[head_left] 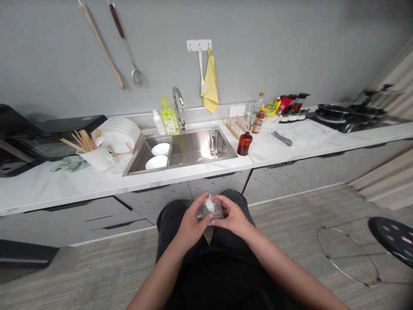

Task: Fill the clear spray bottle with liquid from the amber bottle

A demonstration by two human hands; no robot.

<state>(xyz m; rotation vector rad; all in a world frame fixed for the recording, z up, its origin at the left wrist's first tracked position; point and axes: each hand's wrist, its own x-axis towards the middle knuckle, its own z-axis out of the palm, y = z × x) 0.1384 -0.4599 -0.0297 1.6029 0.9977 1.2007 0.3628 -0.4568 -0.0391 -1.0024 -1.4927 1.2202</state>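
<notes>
Low over my lap, I hold a clear, square-sided pump bottle [217, 209] with a white pump top [209, 204]. My left hand [192, 223] is closed around its left side, with the thumb at the near edge. On the other side my right hand [235, 218] grips it, fingers bent around the far and near edges. My fingers hide part of the bottle, and I cannot tell how much liquid is in it. A brown bottle with no visible pump [244, 144] stands on the counter by the sink's right edge.
Ahead is a steel sink [193, 148] with white bowls [157, 162] in its left rack. Yellow-green soap [170, 119] stands behind it. Plates [119, 131] and a chopstick holder [98, 157] are left; a seasoning basket [269, 120] and stove [348, 116] are right. A black stool [392, 241] stands on the floor.
</notes>
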